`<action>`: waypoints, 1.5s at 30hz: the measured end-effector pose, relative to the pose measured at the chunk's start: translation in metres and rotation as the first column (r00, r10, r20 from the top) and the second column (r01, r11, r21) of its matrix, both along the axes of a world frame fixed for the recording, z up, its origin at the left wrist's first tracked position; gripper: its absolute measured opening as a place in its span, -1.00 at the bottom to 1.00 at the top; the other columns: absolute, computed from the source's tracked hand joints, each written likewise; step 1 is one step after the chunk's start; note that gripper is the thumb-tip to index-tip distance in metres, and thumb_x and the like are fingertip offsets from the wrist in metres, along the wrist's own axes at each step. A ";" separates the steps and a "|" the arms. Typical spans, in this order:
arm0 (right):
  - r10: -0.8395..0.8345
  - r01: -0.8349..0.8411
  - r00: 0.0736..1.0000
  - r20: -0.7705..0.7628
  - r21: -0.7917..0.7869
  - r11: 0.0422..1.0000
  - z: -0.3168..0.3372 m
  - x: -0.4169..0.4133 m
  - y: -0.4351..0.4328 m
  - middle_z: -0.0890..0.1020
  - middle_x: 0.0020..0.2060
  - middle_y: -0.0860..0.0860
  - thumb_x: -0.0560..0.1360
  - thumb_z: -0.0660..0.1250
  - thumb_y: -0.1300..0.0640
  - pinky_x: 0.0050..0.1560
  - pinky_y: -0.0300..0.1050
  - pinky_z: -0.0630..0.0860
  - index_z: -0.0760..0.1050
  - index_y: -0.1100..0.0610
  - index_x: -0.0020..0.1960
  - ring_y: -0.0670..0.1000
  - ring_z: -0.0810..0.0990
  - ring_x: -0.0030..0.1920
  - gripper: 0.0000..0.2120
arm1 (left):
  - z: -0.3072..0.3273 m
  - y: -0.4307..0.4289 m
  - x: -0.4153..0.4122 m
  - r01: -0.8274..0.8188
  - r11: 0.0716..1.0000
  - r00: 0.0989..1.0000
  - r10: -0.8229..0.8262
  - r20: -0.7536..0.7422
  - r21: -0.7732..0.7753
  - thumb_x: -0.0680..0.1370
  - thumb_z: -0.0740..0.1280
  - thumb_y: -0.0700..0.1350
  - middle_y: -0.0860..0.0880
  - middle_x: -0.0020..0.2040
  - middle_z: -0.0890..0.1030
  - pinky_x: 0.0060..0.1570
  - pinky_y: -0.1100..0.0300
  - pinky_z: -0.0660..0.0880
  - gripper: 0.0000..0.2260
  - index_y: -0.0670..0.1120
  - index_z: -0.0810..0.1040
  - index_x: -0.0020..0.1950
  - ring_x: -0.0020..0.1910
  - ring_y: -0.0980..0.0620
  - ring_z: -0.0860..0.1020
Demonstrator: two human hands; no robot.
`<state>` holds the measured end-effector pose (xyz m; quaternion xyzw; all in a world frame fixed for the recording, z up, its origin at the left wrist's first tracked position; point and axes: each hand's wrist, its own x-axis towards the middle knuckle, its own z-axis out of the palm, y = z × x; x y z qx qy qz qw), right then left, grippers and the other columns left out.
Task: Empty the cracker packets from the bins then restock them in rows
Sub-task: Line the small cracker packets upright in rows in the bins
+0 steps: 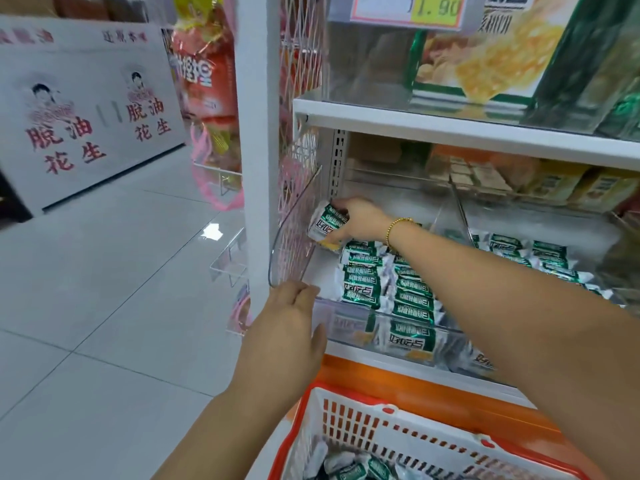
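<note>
Green-and-white cracker packets (362, 277) lie in rows in a clear plastic bin (349, 325) on the white shelf. My right hand (360, 220) reaches into the bin's far left corner and grips a few packets (327, 221), held tilted against the bin's side wall. My left hand (289, 323) rests with relaxed fingers on the bin's front left corner and holds nothing. More packets (540, 254) fill the neighbouring bin to the right. A white and orange basket (381, 431) below holds several loose packets (349, 467).
A white upright post (258, 140) and a pink wire rack (299, 188) border the bin on the left. An upper shelf (450, 123) carries large green snack boxes behind clear plastic. White tiled floor (104, 289) spreads to the left, with a white printed carton (86, 109) beyond.
</note>
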<state>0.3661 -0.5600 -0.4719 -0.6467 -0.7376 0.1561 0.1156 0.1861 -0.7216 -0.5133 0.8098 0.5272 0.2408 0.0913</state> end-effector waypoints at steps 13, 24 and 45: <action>-0.037 0.042 0.893 0.449 0.000 0.999 -0.024 -0.029 0.023 0.45 0.29 0.17 0.44 0.41 0.17 0.23 -0.06 0.45 0.27 0.17 0.46 0.15 0.42 0.29 -0.36 | 0.001 0.001 0.002 0.009 1.000 1.000 -0.009 -0.028 0.009 0.61 0.16 0.03 0.09 0.46 0.22 0.29 0.33 0.26 -0.51 0.03 0.15 0.52 0.41 0.14 0.22; 0.024 -0.014 0.900 0.435 -0.026 1.000 -0.033 -0.027 0.027 0.50 0.27 0.17 0.46 0.36 0.25 0.19 -0.09 0.52 0.32 0.19 0.45 0.12 0.52 0.20 -0.42 | 0.003 0.001 0.001 0.011 1.000 0.995 -0.012 -0.101 -0.014 0.61 0.19 0.03 0.08 0.52 0.16 0.31 0.31 0.28 -0.46 0.03 0.09 0.54 0.45 0.12 0.23; 0.128 -0.116 0.991 0.034 -0.242 0.963 -0.102 0.063 -0.296 0.51 -0.35 -0.05 0.55 0.32 0.06 -0.34 -0.42 0.31 0.53 0.24 -0.13 -0.09 0.44 -0.31 -0.76 | -0.077 -0.090 0.050 0.227 0.897 0.888 -0.350 -0.297 -0.378 0.57 0.24 -0.01 -0.03 -0.35 0.47 -0.30 0.14 0.41 -0.72 -0.06 0.36 -0.32 -0.30 -0.04 0.47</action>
